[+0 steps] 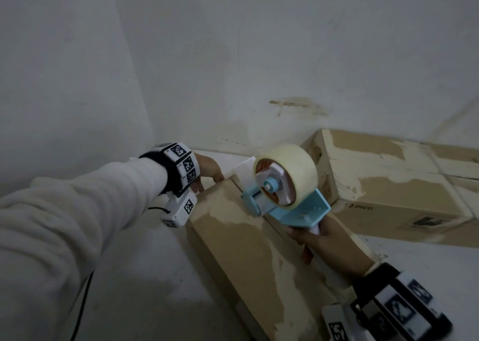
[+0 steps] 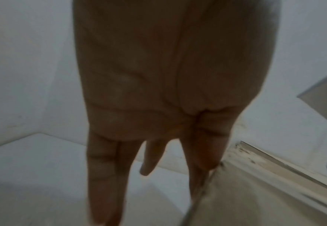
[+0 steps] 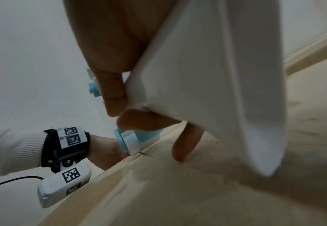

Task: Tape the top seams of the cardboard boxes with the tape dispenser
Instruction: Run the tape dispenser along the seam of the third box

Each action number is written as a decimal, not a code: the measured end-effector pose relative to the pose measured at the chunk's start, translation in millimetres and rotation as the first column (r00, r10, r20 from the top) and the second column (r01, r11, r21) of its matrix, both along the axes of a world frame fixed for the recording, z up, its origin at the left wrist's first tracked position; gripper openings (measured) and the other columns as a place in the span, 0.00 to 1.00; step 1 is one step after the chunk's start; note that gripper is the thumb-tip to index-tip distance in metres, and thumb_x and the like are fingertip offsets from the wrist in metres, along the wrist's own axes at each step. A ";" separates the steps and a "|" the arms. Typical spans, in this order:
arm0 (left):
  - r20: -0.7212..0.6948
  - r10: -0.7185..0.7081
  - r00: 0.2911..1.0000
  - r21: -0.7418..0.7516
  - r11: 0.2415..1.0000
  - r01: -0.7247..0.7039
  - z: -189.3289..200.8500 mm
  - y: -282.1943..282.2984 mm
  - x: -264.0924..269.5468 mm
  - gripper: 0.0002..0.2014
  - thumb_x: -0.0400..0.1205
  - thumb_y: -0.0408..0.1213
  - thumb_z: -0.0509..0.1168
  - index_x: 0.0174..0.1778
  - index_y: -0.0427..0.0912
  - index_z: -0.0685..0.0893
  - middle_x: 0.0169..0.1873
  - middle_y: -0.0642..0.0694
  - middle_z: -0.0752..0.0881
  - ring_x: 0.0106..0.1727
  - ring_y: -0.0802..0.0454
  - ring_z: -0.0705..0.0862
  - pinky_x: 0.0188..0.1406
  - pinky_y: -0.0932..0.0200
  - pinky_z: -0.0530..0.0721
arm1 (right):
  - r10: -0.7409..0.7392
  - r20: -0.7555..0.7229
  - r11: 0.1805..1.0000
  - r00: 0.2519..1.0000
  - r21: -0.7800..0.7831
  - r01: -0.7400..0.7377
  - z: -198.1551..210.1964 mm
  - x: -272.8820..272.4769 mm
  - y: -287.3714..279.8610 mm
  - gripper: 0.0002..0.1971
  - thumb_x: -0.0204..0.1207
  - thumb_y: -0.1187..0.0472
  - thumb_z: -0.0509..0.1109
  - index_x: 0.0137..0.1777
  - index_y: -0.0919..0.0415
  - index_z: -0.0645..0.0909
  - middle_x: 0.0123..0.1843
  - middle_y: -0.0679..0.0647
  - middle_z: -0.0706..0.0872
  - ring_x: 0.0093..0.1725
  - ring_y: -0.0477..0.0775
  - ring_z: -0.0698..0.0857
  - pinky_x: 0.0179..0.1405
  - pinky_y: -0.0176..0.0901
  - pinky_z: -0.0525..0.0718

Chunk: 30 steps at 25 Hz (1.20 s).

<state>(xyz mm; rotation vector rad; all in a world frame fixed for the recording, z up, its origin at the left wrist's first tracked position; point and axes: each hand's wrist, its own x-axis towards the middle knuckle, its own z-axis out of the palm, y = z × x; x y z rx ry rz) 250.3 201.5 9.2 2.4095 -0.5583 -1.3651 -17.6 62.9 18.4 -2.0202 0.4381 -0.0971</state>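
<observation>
A long cardboard box [image 1: 241, 239] lies in front of me, its top seam running away from me under the tape dispenser [image 1: 285, 182]. The dispenser is light blue with a white handle and a roll of pale tape; its front end is low over the box's far end. My right hand [image 1: 326, 239] grips the handle [image 3: 207, 76] with curled fingers [image 3: 139, 120]. My left hand [image 1: 207, 171] rests with straight fingers [image 2: 203, 152] against the box's far left corner [image 2: 255, 191], just left of the dispenser's front roller [image 3: 131, 140].
A second cardboard box [image 1: 388, 180] with a printed side lies at the back right, touching the first. Both stand on a white surface [image 1: 155, 276] in a corner between two white walls [image 1: 233, 55]. A black cable [image 1: 80, 301] hangs at the lower left.
</observation>
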 end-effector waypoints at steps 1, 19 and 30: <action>-0.011 0.042 0.999 0.004 0.999 -0.042 3.3 1.4 -3.5 0.23 0.77 0.39 0.58 0.70 0.40 0.75 0.76 0.45 0.69 0.58 0.36 0.82 0.53 0.50 0.79 | 0.003 0.003 1.000 1.000 0.005 -0.003 1.1 0.5 0.7 0.06 0.74 0.57 0.73 0.41 0.42 0.83 0.29 0.53 0.87 0.25 0.64 0.84 0.32 0.54 0.85; 0.680 -0.128 0.722 -0.088 0.963 0.254 -43.4 7.4 -71.3 0.24 0.86 0.49 0.41 0.73 0.45 0.70 0.69 0.44 0.73 0.66 0.41 0.77 0.64 0.44 0.76 | -0.054 -0.112 0.992 0.992 0.110 0.067 0.5 -15.2 2.6 0.06 0.74 0.68 0.68 0.37 0.60 0.77 0.24 0.57 0.72 0.16 0.47 0.69 0.17 0.38 0.70; 0.639 -0.194 0.744 -0.010 0.965 0.260 -35.8 2.7 -63.1 0.27 0.87 0.53 0.42 0.83 0.54 0.49 0.80 0.40 0.63 0.76 0.39 0.69 0.74 0.41 0.68 | -0.182 -0.002 0.940 0.983 0.293 0.174 -28.5 -73.5 -9.2 0.11 0.64 0.60 0.72 0.24 0.50 0.77 0.18 0.45 0.75 0.21 0.44 0.71 0.26 0.41 0.68</action>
